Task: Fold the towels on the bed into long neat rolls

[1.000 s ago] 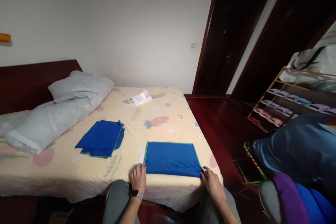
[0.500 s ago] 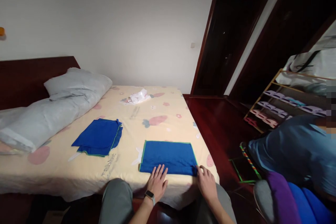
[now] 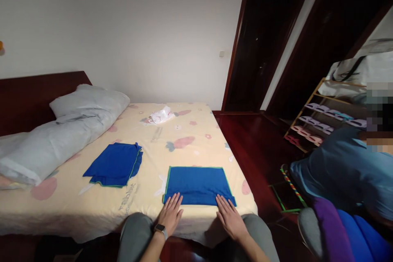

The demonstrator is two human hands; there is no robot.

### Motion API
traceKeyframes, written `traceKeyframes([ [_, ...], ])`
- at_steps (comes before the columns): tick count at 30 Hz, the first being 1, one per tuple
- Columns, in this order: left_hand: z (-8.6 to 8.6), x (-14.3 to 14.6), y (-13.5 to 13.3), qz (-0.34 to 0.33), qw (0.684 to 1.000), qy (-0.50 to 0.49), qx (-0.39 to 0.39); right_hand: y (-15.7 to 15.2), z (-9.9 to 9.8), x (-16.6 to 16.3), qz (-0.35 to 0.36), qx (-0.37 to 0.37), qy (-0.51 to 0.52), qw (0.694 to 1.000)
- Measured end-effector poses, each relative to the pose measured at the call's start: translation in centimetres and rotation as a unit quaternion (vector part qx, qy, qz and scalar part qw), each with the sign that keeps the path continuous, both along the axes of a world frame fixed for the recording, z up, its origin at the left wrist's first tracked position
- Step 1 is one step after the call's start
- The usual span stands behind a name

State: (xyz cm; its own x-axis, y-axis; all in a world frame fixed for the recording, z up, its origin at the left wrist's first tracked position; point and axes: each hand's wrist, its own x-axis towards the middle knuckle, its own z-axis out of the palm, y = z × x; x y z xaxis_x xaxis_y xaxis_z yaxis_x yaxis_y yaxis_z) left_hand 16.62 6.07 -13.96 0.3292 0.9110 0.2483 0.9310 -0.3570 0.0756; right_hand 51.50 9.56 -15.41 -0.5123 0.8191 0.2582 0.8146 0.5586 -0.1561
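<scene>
A blue cloth [image 3: 198, 182] with green edging lies spread as a rectangle near the bed's front edge, its near edge turned over in a narrow strip. On the left part of that strip rests my left hand [image 3: 171, 212], flat, with a watch on the wrist. My right hand [image 3: 229, 215] lies with fingers stretched out on the strip's right part. Neither hand grips anything. Further left on the bed sits a stack of folded blue cloths [image 3: 114, 164], with uneven edges showing.
Behind the cloths are a crumpled white plastic bag [image 3: 161, 115] and a grey quilt [image 3: 73, 131] on the patterned bedsheet [image 3: 147, 196]. At the right, a person in a blue shirt [image 3: 334, 163] bends near a slipper rack [image 3: 319, 118]. A dark door [image 3: 260, 49] stands beyond.
My left hand has slid left along the near edge. My right hand has let go of the right corner and moved left, now flat. The near strip lies turned over more evenly.
</scene>
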Motion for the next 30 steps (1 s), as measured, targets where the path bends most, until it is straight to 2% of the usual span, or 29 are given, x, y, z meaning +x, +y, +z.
traceKeyframes([
  [5, -0.1, -3.5, 0.8, 0.0, 0.997, -0.033, -0.063, 1.1, 0.3, 3.7, 0.029, -0.06, -0.009, 0.998],
  [10, -0.7, -5.8, 1.1, 0.045, 0.991, -0.083, -0.091, 2.3, -0.2, 4.9, -0.074, -0.115, 0.053, 0.989],
  [13, -1.2, -6.3, 1.2, 0.062, 0.987, -0.107, -0.102, 2.7, -0.3, 5.1, -0.089, -0.141, 0.088, 0.982],
  [20, -2.2, -6.3, 1.5, 0.067, 0.988, -0.091, -0.108, 2.6, 0.0, 5.3, -0.106, -0.109, 0.068, 0.986],
  [25, -1.1, -6.7, 1.0, 0.058, 0.991, -0.075, -0.093, 2.3, -0.3, 6.4, -0.107, -0.118, 0.072, 0.985],
  [30, 0.0, -7.2, -1.5, 0.003, 0.993, -0.082, -0.082, 0.9, -0.3, 8.2, -0.061, -0.1, 0.096, 0.988],
])
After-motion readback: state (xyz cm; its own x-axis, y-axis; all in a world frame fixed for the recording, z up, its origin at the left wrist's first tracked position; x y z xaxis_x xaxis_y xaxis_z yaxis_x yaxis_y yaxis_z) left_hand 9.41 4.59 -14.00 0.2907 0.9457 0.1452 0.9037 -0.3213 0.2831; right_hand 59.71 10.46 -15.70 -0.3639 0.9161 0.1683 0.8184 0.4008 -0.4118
